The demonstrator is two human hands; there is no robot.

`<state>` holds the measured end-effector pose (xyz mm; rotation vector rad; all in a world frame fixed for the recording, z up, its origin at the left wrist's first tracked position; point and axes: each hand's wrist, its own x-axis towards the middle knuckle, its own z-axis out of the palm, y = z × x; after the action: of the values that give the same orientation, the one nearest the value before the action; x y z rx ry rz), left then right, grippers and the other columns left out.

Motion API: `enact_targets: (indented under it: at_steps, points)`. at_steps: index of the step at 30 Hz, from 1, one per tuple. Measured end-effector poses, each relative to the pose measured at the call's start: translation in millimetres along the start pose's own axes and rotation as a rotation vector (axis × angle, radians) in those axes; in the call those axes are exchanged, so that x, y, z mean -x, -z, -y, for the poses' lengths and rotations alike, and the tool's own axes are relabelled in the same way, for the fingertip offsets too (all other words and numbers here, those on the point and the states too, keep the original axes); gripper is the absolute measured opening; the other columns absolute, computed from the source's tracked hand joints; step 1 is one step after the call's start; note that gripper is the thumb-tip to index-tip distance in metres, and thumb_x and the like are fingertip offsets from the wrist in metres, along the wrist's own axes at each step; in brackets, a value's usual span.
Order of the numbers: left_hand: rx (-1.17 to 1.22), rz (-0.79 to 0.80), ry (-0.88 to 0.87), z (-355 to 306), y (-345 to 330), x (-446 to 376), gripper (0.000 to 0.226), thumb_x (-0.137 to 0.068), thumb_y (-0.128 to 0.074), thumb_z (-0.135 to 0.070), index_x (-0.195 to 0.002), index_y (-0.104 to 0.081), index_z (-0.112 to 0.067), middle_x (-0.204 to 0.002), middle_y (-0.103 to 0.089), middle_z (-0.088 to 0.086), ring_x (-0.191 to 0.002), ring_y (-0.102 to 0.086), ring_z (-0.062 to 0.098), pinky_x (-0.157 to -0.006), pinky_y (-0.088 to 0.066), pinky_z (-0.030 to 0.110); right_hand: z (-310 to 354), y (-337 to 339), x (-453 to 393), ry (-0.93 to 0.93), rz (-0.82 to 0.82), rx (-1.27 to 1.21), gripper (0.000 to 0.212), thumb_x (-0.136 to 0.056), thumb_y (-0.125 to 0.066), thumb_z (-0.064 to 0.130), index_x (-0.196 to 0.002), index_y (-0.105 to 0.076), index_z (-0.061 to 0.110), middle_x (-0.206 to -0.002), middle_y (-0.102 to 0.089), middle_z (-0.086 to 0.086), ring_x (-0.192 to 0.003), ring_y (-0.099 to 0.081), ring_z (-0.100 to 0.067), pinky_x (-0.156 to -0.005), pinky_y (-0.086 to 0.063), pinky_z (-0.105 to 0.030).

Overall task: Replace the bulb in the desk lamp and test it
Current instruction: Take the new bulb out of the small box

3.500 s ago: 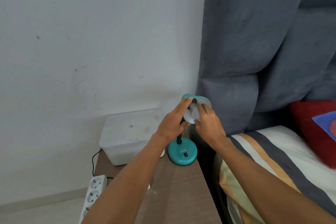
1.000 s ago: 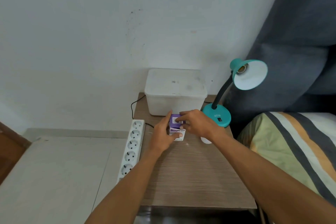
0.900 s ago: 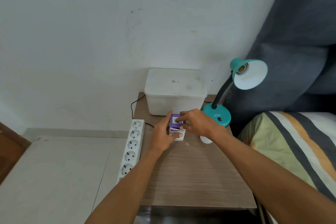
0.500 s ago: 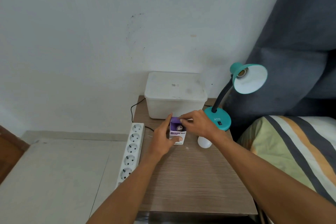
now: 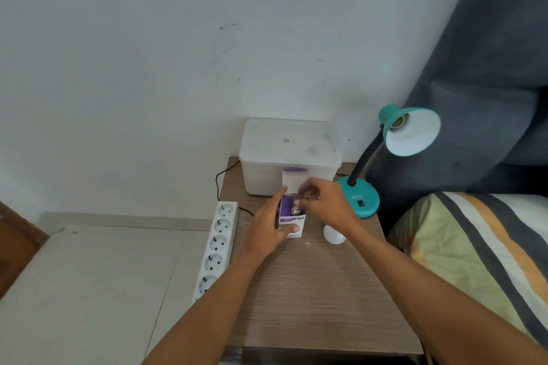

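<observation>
1. Bulb box [image 5: 291, 221]: upright on the wooden nightstand [image 5: 320, 290], in front of the plastic tub [image 5: 289, 154]. Its top flap, shut one second ago, now stands raised; a metal bulb cap shows inside.
2. Left hand [image 5: 267, 231]: clamped around the box, thumb across its front, as before.
3. Right hand [image 5: 323, 204]: fingertips pinched at the box's open top; whether they touch the cap, cannot tell.
4. Old bulb [image 5: 334, 236]: white, lying on the nightstand just beside the right wrist, more exposed than earlier.
5. Desk lamp [image 5: 394, 154]: teal, socket bare, unchanged.
6. Power strip [image 5: 218, 241]: along the nightstand's left edge.
</observation>
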<state>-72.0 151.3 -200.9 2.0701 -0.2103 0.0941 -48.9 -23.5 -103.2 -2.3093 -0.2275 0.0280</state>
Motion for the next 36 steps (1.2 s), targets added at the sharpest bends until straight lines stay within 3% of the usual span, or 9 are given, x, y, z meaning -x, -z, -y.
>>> enact_targets:
  at_steps: [2, 6, 9, 11, 15, 18, 24, 32, 36]
  points:
    - [-0.012, 0.008, -0.002, -2, 1, -1, 0.104, -0.075, -0.09, -0.023, -0.158, -0.028, -0.036, -0.139, -0.059, 0.002, -0.114, -0.064, 0.01, -0.095, -0.058, 0.033, -3, 2, 2, 0.037, 0.141, 0.136, 0.028, -0.081, -0.079, 0.021, -0.108, -0.071, 0.018, -0.098, -0.07, 0.006, -0.088, -0.063, -0.008, -0.071, -0.048, -0.016]
    - [-0.016, 0.016, 0.01, -2, 0, -2, 0.107, -0.074, -0.091, -0.024, -0.159, -0.026, -0.034, -0.139, -0.059, 0.002, -0.114, -0.063, 0.011, -0.097, -0.056, 0.031, 1, 3, -5, 0.113, 0.22, 0.279, 0.03, -0.084, -0.076, 0.02, -0.114, -0.073, 0.018, -0.107, -0.074, 0.0, -0.091, -0.066, -0.008, -0.074, -0.048, -0.016]
    - [-0.015, 0.019, 0.012, -1, 1, -3, 0.109, -0.072, -0.092, -0.026, -0.159, -0.026, -0.037, -0.138, -0.06, 0.002, -0.113, -0.064, 0.011, -0.096, -0.057, 0.034, 6, 6, -13, 0.142, 0.297, 0.355, 0.031, -0.085, -0.075, 0.021, -0.116, -0.073, 0.019, -0.109, -0.074, 0.001, -0.096, -0.067, -0.011, -0.082, -0.054, -0.025]
    - [-0.022, 0.022, 0.011, -1, 1, -3, 0.11, -0.072, -0.092, -0.026, -0.159, -0.026, -0.037, -0.137, -0.061, 0.002, -0.114, -0.064, 0.012, -0.097, -0.056, 0.035, 8, 4, -16, 0.151, 0.317, 0.399, 0.03, -0.085, -0.074, 0.023, -0.115, -0.074, 0.02, -0.107, -0.075, 0.001, -0.094, -0.068, -0.012, -0.084, -0.057, -0.031]
    - [-0.013, 0.02, 0.017, -1, 2, -2, 0.111, -0.071, -0.092, -0.025, -0.16, -0.025, -0.034, -0.138, -0.062, 0.002, -0.116, -0.064, 0.011, -0.099, -0.055, 0.033, 11, -6, -17, 0.19, 0.331, 0.482, 0.031, -0.087, -0.071, 0.023, -0.118, -0.072, 0.019, -0.104, -0.075, -0.001, -0.089, -0.07, -0.015, -0.081, -0.058, -0.029]
    - [-0.013, 0.024, 0.016, -1, 1, -2, 0.112, -0.071, -0.093, -0.026, -0.16, -0.025, -0.033, -0.138, -0.062, 0.002, -0.116, -0.064, 0.012, -0.1, -0.054, 0.033, 14, -10, -19, 0.189, 0.328, 0.54, 0.026, -0.085, -0.07, 0.026, -0.109, -0.074, 0.018, -0.095, -0.076, -0.004, -0.08, -0.07, -0.017, -0.076, -0.059, -0.034]
    - [-0.001, 0.017, 0.029, 4, 2, -4, 0.114, -0.069, -0.093, -0.03, -0.159, -0.023, -0.04, -0.138, -0.061, 0.0, -0.116, -0.065, 0.012, -0.099, -0.056, 0.036, 8, -13, -7, 0.196, 0.2, 0.431, 0.017, -0.084, -0.071, 0.025, -0.099, -0.075, 0.017, -0.084, -0.073, -0.001, -0.07, -0.065, -0.012, -0.068, -0.058, -0.035]
    - [-0.027, 0.029, 0.008, 3, 3, -6, 0.112, -0.07, -0.093, -0.025, -0.159, -0.027, -0.035, -0.138, -0.062, -0.003, -0.117, -0.062, 0.006, -0.098, -0.054, 0.024, 14, -8, 7, 0.257, -0.046, 0.262, 0.03, -0.091, -0.067, 0.027, -0.119, -0.07, 0.021, -0.099, -0.068, 0.003, -0.089, -0.055, -0.01, -0.077, -0.046, -0.024]
    - [-0.023, 0.02, -0.014, 2, 2, -6, 0.109, -0.07, -0.093, -0.025, -0.158, -0.029, -0.032, -0.143, -0.06, -0.004, -0.124, -0.06, 0.005, -0.103, -0.052, 0.028, 25, -6, 9, 0.307, -0.17, 0.201, 0.032, -0.095, -0.063, 0.028, -0.125, -0.065, 0.018, -0.111, -0.062, 0.003, -0.102, -0.053, -0.007, -0.084, -0.044, -0.017]
